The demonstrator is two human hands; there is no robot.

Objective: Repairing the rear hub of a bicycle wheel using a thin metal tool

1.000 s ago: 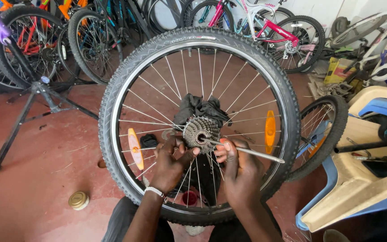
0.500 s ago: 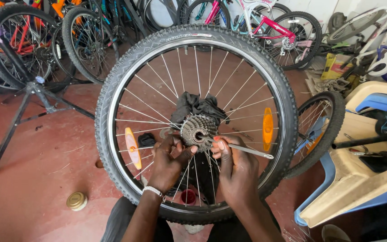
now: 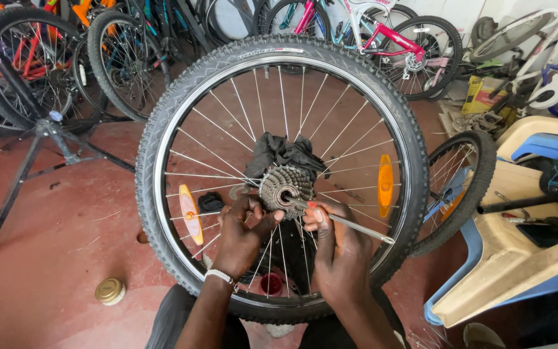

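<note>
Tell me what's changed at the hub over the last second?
Little. The right hand has crept slightly up toward the sprocket cluster, keeping the thin metal rod at the hub centre. The left hand still steadies the cluster from the left. The wheel stays upright on the lap, black rag behind the hub.
</note>
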